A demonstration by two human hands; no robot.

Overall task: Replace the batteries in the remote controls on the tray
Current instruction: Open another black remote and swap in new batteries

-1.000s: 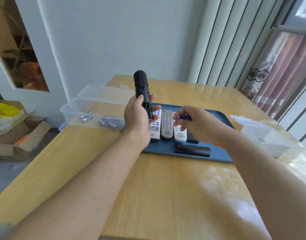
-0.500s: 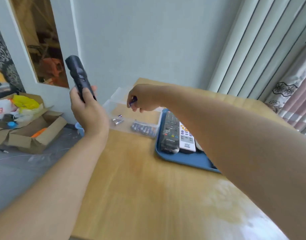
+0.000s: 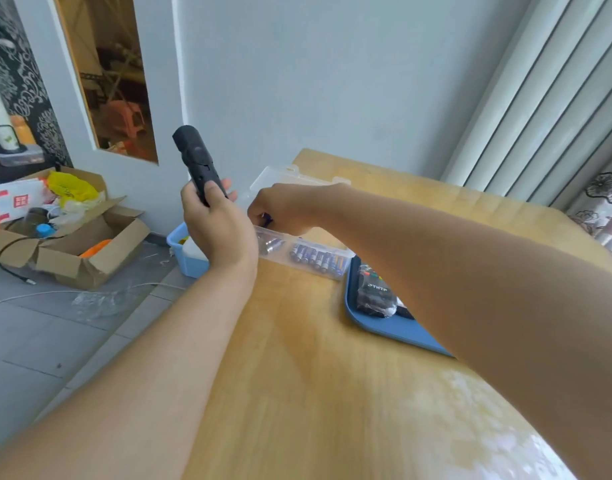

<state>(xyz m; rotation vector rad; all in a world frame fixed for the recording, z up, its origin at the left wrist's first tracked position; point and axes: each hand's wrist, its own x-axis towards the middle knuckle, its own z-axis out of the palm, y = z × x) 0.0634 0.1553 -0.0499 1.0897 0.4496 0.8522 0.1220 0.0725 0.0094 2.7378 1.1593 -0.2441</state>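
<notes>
My left hand grips a black remote control upright, held above the table's left edge. My right hand reaches across over the clear plastic box and pinches a small purple battery at its fingertips. Inside the box lie a row of purple batteries and a few silvery ones. The blue tray sits to the right, with another black remote on it; my right forearm hides most of the tray.
The wooden table fills the lower middle. On the floor to the left stand an open cardboard box with clutter and a small blue bin. A wall and vertical blinds are behind.
My right hand has dropped lower with the purple battery, down to the clear box. The left hand holding the black remote has come closer to the right hand.
</notes>
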